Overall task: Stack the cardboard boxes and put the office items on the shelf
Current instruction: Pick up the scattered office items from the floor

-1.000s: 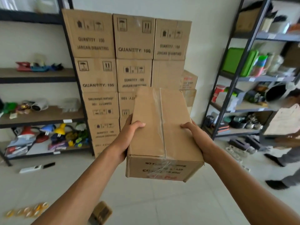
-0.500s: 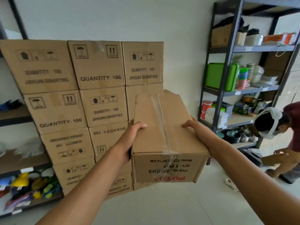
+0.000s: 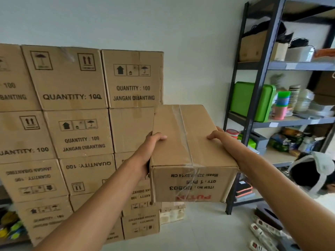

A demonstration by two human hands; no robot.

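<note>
I carry a long brown cardboard box (image 3: pixel 190 147), taped along its top, at chest height. My left hand (image 3: pixel 150 147) grips its left side with the thumb over the top edge. My right hand (image 3: pixel 223 140) grips its right side the same way. The box's near end shows upside-down print and red letters. It hangs just right of a tall stack of cardboard boxes (image 3: pixel 76 124) marked "QUANTITY : 100", which stands against the white wall. A dark metal shelf (image 3: pixel 253 105) with office and household items stands to the right.
A person with a white head strap (image 3: pixel 313 174) crouches low at the right by the shelf. Power strips (image 3: pixel 261 232) lie on the floor below the shelf. A small pale box (image 3: pixel 172 212) sits at the foot of the stack. Colourful items fill a low shelf at far left.
My view has risen and turned right while both hands keep hold of the box. The box stack now lies further left and closer, and the right shelf looms larger.
</note>
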